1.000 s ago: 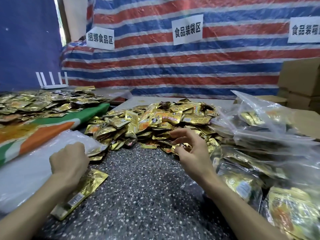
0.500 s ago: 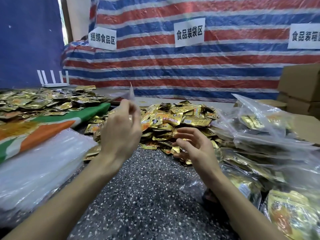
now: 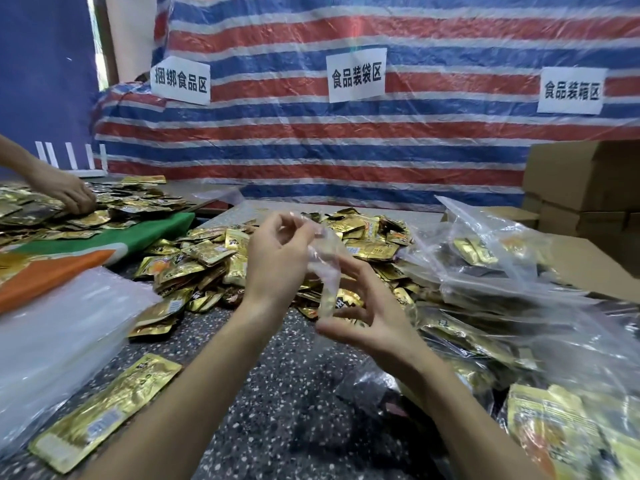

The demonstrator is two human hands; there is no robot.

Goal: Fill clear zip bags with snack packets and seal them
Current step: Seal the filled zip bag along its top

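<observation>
Dangling zip bag (image 3: 325,271) — outline faint

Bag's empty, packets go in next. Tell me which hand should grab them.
Right. The left hand pinches the bag by its top, so it is busy. The right hand is open, just over the near edge of the pile.
</observation>
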